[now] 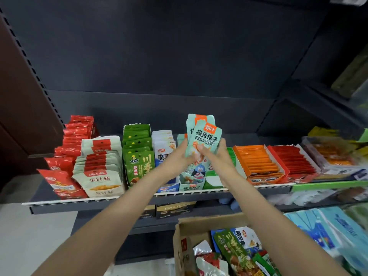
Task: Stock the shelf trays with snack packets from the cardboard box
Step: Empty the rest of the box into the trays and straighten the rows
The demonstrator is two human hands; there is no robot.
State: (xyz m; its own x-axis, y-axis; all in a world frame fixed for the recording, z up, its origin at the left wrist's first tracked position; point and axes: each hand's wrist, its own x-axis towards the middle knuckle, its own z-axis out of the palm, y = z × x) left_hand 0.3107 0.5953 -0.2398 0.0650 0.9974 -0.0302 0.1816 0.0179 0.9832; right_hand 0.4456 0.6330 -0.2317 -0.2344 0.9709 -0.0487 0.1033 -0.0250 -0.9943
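A small stack of mint-green snack packets (205,134) with orange tops is held upright above the shelf. My left hand (182,154) grips its left edge and my right hand (212,154) grips its lower right side. Directly below stands the matching mint-green tray (192,179) with a penguin picture on its front. The open cardboard box (183,248) sits at the bottom, in front of the shelf, holding mixed packets in green, blue and red.
The shelf (123,199) carries rows of trays: red packets (65,154) and white-and-red ones (100,168) at left, green (137,154) and blue-white (164,150) in the middle, orange (258,162) and red (292,162) at right. More goods lie on lower shelves.
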